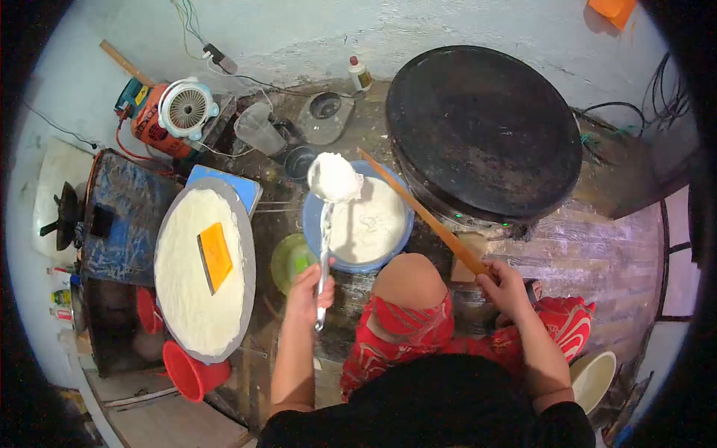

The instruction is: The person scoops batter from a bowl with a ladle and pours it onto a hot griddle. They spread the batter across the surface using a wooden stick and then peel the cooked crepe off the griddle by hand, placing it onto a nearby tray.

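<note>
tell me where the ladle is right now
In the head view, the ladle, heaped with white batter, is held up by the left hand over the blue bowl, left of the black griddle.

A blue plastic batter bowl [308, 224] sits between a round grey metal tray [249, 263], left, and a black round griddle [485, 127], right-behind; an orange flat scraper [216, 255] lies on the tray.

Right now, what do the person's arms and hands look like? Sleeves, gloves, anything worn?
The left hand and right hand are both bare, with no gloves, and no ring or watch shows. The forearms are uncovered too. Black sleeves start at about the elbows, at the bottom edge of the picture. No markings or straps are visible.
</note>
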Motion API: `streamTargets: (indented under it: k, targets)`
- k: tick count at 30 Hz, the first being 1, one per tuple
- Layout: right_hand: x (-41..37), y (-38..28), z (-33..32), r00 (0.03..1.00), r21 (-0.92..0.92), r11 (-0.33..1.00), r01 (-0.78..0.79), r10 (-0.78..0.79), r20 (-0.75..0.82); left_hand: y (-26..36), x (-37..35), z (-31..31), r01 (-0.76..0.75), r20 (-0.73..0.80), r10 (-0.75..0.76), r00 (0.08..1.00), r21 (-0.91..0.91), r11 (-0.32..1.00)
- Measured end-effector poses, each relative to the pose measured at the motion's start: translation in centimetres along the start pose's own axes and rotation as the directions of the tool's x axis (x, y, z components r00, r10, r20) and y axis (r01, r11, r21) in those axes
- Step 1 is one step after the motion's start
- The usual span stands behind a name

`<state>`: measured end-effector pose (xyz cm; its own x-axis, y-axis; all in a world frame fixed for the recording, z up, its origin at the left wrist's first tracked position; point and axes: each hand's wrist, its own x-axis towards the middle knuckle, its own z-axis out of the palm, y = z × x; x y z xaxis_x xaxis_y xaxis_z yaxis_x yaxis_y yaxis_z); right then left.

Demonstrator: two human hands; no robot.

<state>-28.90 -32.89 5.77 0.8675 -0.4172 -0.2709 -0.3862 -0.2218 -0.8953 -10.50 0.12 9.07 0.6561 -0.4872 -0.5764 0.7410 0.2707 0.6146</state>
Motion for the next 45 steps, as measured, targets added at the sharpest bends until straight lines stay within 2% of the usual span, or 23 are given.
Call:
streamTargets:
  k: [2, 4, 5, 6, 8, 9, 11, 17, 19, 21, 25, 26, 27, 28, 30, 31, 33, 36, 37, 38, 40, 43, 45]
  targets:
    - [0.1, -1.7, -0.2, 0.997, 0.007, 0.998, -0.064, 0.064, 0.033, -2.0, 2.9, -0.2, 0.044, -0.011, -0.045, 0.999, -0.089, 0.995]
    - [0.1, -1.3, -0.2, 0.99, 0.012, 0.992, -0.129, 0.128, 0.063, -4.8, 6.5, -1.5, 0.088, -0.127, -0.099, 0.987, -0.088, 0.992]
    - [0.4, 0.4, 0.1, 1.0, -0.04, 0.999, -0.011, 0.011, 0.007, -5.8, 8.0, -2.4, 0.181, -0.088, -0.197, 0.976, -0.162, 0.97]
    - [0.6, 1.4, 0.2, 0.993, -0.099, 0.989, 0.106, -0.11, -0.041, -6.7, 9.0, -2.6, 0.217, -0.185, -0.238, 0.953, -0.128, 0.968]
    - [0.4, 0.4, 0.0, 0.994, -0.065, 0.992, 0.105, -0.106, -0.018, -9.1, 11.2, -5.5, 0.358, -0.379, -0.376, 0.846, -0.12, 0.926]
    - [0.3, -0.2, 0.0, 0.995, -0.028, 0.995, 0.101, -0.1, 0.008, -9.3, 10.5, -5.8, 0.36, -0.377, -0.377, 0.846, -0.119, 0.925]
    - [0.0, -1.3, -0.3, 0.995, -0.045, 0.994, 0.099, -0.098, 0.016, -8.8, 8.4, -6.3, 0.338, -0.363, -0.327, 0.873, -0.034, 0.941]
    - [-0.6, -1.7, -0.4, 0.988, -0.11, 0.982, 0.154, -0.153, 0.022, -5.1, 1.6, -7.3, 0.25, -0.238, -0.256, 0.937, -0.058, 0.967]
    - [-0.7, -2.4, -0.6, 0.985, -0.144, 0.974, 0.172, -0.173, 0.008, -3.2, -0.7, -5.1, 0.202, -0.226, -0.209, 0.951, -0.056, 0.978]
    - [-0.8, -3.2, -0.7, 0.987, 0.02, 0.991, -0.135, 0.133, 0.089, -1.6, -2.1, -3.2, 0.162, -0.185, -0.171, 0.968, -0.067, 0.985]
    - [-0.6, -0.9, -0.2, 0.979, 0.189, 0.961, -0.2, 0.189, 0.075, 0.3, -3.1, -0.1, 0.025, -0.136, -0.03, 0.99, -0.037, 0.999]
    - [-0.3, 0.7, 0.2, 0.998, 0.169, 0.984, -0.058, 0.061, -0.011, 0.7, -3.0, 0.7, 0.02, -0.13, -0.024, 0.991, -0.035, 0.999]
    - [-0.2, 1.7, 0.2, 0.993, 0.135, 0.987, 0.084, -0.071, -0.094, 1.2, -2.9, 1.6, -0.018, -0.105, 0.018, 0.994, 0.002, 1.0]
    - [-0.3, 1.7, -0.3, 0.992, 0.133, 0.987, 0.092, -0.079, -0.102, 1.7, -2.7, 2.6, -0.057, -0.077, 0.06, 0.995, 0.037, 0.998]
    - [-0.5, 1.2, -1.5, 0.982, -0.112, 0.979, 0.169, -0.178, -0.07, 2.9, -1.9, 4.6, -0.08, -0.003, 0.08, 0.997, 0.013, 0.997]
    - [-0.8, 0.9, -1.9, 0.979, -0.118, 0.977, 0.176, -0.186, -0.08, 3.4, -1.4, 5.8, -0.088, -0.002, 0.088, 0.996, -0.004, 0.996]
    - [-1.5, 0.2, -3.0, 0.997, 0.153, 0.985, -0.076, 0.079, -0.009, 4.2, -0.2, 7.9, -0.134, 0.006, 0.134, 0.991, 0.002, 0.991]
    - [-1.9, -1.9, -4.6, 0.987, 0.201, 0.966, -0.16, 0.159, 0.025, 5.3, 2.8, 10.8, -0.145, 0.025, 0.144, 0.989, 0.008, 0.989]
    - [-2.0, -1.9, -5.0, 0.986, 0.329, 0.93, -0.163, 0.15, 0.066, 5.6, 3.8, 11.6, -0.144, 0.082, 0.144, 0.986, -0.008, 0.99]
    - [-1.9, -1.6, -5.5, 0.988, 0.326, 0.932, -0.156, 0.147, 0.054, 5.8, 4.9, 12.8, -0.145, 0.095, 0.145, 0.985, -0.011, 0.989]
    - [-1.5, -0.8, -6.1, 0.992, -0.033, 0.999, -0.012, 0.008, -0.123, 6.1, 7.1, 15.2, -0.168, 0.064, 0.165, 0.984, 0.037, 0.985]
    - [0.0, 1.5, -7.7, 0.995, 0.024, 0.995, -0.092, 0.093, -0.035, 5.5, 11.0, 17.5, -0.189, 0.062, 0.187, 0.98, 0.033, 0.981]
    - [0.6, 0.0, -7.9, 0.991, -0.012, 0.995, -0.099, 0.097, -0.092, 5.1, 13.3, 18.7, -0.218, 0.095, 0.211, 0.973, 0.074, 0.973]
